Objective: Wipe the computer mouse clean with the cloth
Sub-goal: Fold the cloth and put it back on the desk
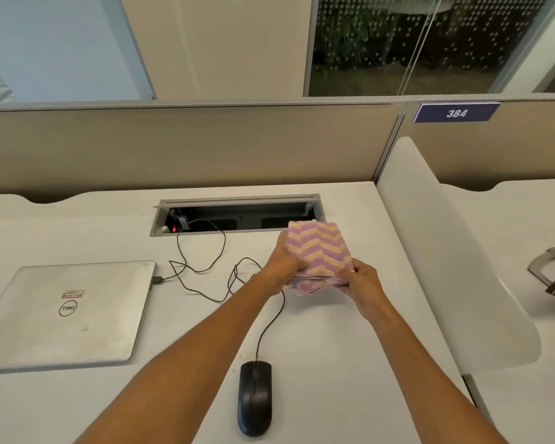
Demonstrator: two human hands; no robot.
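— Beige partition panels back a white desk, with glass walls beyond. What's on it?

— At left a closed silver laptop; at the far middle an open cable tray.

— And the mouse?

— The black wired computer mouse lies at the near edge, long axis near to far, cord end pointing away.

— The cloth?

— The folded pink-and-cream zigzag cloth is held above the desk, farther off and right of the mouse. The left hand clasps its left edge, the right hand pinches the near corner, fingers curled together.
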